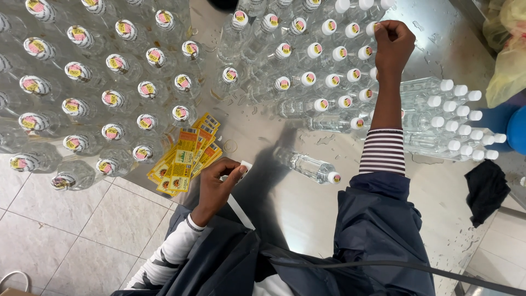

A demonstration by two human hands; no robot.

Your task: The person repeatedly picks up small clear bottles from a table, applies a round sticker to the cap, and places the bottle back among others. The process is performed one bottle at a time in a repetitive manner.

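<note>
Overhead, one view, looking down on a bottle-filled work surface.

Left hand: the left hand (219, 183) is pinched shut on a small white strip (245, 165), held between thumb and fingertips just above the counter edge.
Right hand: the right hand (392, 43) is stretched far forward and clenched among the white-capped bottles (339, 53); whether it grips a cap cannot be told.
Lone bottle: a clear bottle (308, 165) lies on its side between the two arms, long axis running upper-left to lower-right, white cap pointing lower-right, toward the right sleeve.
Stacked bottles: a pile of clear bottles (438, 118) lies flat at the right, long axes roughly left to right, caps pointing right.
Sealed bottles: upright bottles with labelled caps (109, 98) crowd the left half, seen cap-on.
Labels: a fanned stack of yellow labels (185, 159) rests just beside the left hand, touching the nearest upright bottles.
Counter: the counter (274, 131) is bare steel, wet with scattered drops.
Room: pale tiled floor (71, 230) lies below left; a black cloth (486, 189) sits at the right edge, with a yellow plastic bag (507, 60) above it.
</note>
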